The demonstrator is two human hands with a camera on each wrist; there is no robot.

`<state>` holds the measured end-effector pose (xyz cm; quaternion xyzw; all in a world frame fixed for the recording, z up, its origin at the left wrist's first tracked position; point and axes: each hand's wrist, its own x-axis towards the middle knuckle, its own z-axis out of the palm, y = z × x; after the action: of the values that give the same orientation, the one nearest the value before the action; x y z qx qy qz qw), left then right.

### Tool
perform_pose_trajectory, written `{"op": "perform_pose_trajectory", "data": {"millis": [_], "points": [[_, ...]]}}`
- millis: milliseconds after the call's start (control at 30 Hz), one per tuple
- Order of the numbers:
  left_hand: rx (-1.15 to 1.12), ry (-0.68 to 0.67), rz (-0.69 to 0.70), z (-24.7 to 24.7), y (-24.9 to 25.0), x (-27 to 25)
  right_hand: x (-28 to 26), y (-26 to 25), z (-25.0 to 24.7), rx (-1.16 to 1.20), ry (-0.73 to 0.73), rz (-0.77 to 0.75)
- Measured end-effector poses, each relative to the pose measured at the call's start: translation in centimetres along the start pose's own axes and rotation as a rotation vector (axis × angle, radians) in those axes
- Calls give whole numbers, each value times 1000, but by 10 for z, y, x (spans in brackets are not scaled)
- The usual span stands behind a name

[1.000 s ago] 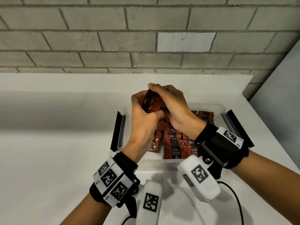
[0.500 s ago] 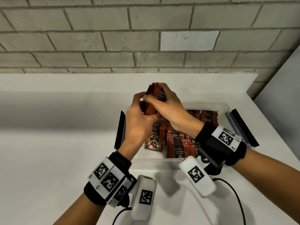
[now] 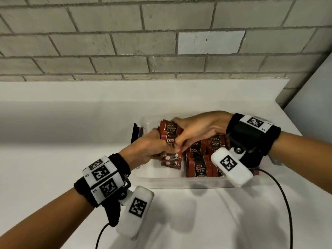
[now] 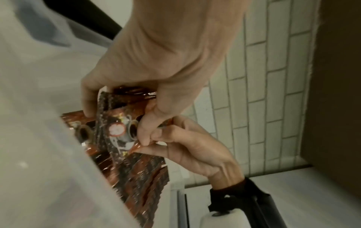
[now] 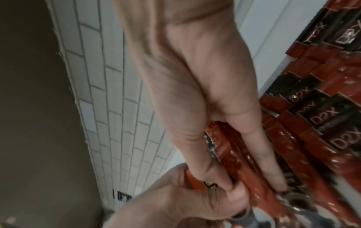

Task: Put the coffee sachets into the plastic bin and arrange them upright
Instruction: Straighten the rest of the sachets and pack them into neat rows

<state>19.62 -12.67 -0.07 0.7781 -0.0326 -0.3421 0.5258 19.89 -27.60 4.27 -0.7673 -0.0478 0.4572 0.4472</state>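
In the head view, a small bundle of coffee sachets (image 3: 169,135) is gripped between both hands above the left part of a clear plastic bin (image 3: 179,182), which is set on a white tabletop (image 3: 53,159). The left hand (image 3: 145,150) is placed at the bundle's left and lower edge, its fingers curled round the packets. The right hand (image 3: 197,130) is laid across from the right, its fingers bent over the top of the bundle and the thumb pressed on the front. More red sachets (image 3: 197,168) are seen standing upright in rows in the right part of the bin, printed faces turned toward the camera. A black clip (image 3: 136,133) is seen at the bin's left end.

In the left wrist view, the left hand (image 4: 166,61) is seen closed round the sachets (image 4: 119,132), fingers (image 4: 87,100) on one side and thumb on the other. The bundle's edge is pinched by the right hand (image 4: 191,148), whose fingers are curled. A blurred wall of the bin (image 4: 48,154) fills the left of the frame.

In the right wrist view, the right hand (image 5: 185,92) is stretched along the held sachets (image 5: 234,162), with the thumb against one face and the fingers hidden on the far side. The left hand (image 5: 175,200) is wrapped round their lower end. The upright rows (image 5: 322,108) are visible at the right.
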Motion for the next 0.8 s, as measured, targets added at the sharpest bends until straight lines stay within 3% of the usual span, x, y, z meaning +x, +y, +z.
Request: {"op": "perform_pose_trajectory", "data": {"millis": [100, 233, 300, 467, 567, 800], "points": [[84, -84, -154, 7, -11, 2, 11, 8, 13, -88, -59, 121], [134, -136, -272, 14, -27, 12, 22, 17, 26, -180, 57, 259], [138, -126, -265, 16, -29, 13, 24, 20, 29, -286, 114, 264], [144, -73, -269, 13, -33, 9, 23, 20, 32, -281, 139, 256], [107, -116, -252, 13, -30, 2, 23, 25, 35, -307, 174, 233], [-41, -70, -184, 11, -30, -5, 25, 30, 41, -578, 315, 231]]}}
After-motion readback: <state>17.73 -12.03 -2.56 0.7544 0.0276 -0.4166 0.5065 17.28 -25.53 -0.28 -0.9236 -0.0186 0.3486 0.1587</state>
